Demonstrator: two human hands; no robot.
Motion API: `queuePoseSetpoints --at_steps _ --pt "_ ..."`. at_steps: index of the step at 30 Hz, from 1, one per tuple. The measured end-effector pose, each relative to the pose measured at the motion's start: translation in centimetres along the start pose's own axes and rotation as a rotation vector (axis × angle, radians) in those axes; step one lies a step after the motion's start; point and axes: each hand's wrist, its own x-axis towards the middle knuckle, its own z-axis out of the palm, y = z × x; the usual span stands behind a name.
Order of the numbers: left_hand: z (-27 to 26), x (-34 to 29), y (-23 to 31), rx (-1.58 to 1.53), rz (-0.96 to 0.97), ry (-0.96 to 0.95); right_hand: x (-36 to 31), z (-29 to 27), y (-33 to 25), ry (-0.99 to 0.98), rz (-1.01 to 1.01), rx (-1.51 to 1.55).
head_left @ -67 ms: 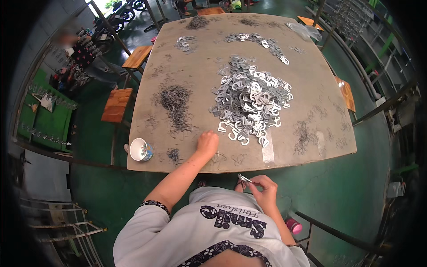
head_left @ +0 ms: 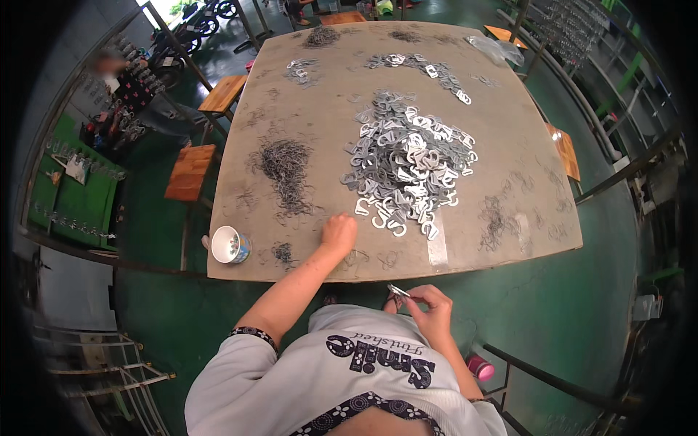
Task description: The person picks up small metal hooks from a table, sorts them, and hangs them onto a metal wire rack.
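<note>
My left hand (head_left: pixel 339 234) rests on the near part of the table (head_left: pixel 327 116), its fingers curled closed; whatever they may hold is hidden. Beyond the table's near edge, my right hand (head_left: pixel 431 311) pinches a small silver metal hook (head_left: pixel 398 291) between thumb and fingers. A large heap of flat grey and silver metal hooks (head_left: pixel 414 156) lies just ahead and to the right of my left hand. Farther left spreads a dark tangle of thin wire pieces (head_left: pixel 286 168). A smaller clump of wire pieces (head_left: pixel 282 253) sits left of my left forearm.
At the table's near left corner stands a white-mouthed cup (head_left: pixel 226 245) with small bits inside. More hooks (head_left: pixel 299 70) lie at the far side, and a clear plastic bag (head_left: pixel 496 51) at the far right. Wooden stools (head_left: pixel 192 172) flank the table. A person (head_left: pixel 138 91) is at the left.
</note>
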Motion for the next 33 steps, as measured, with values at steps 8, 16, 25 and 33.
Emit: queuePoseSetpoints --at_steps 8,16,25,33 --pt "-0.5 1.1 -0.3 0.055 0.078 -0.061 0.2 0.2 0.5 0.043 -0.001 -0.024" --pt "-8.1 -4.4 5.3 -1.172 0.455 -0.378 0.4 0.6 0.6 0.050 0.010 -0.004" --pt "-7.4 -6.0 6.4 -1.178 0.338 -0.477 0.7 0.6 0.4 0.009 0.011 0.004" --pt "-8.2 -7.3 6.7 -0.972 0.572 -0.295 5.1 -1.9 5.7 0.120 0.025 -0.211"
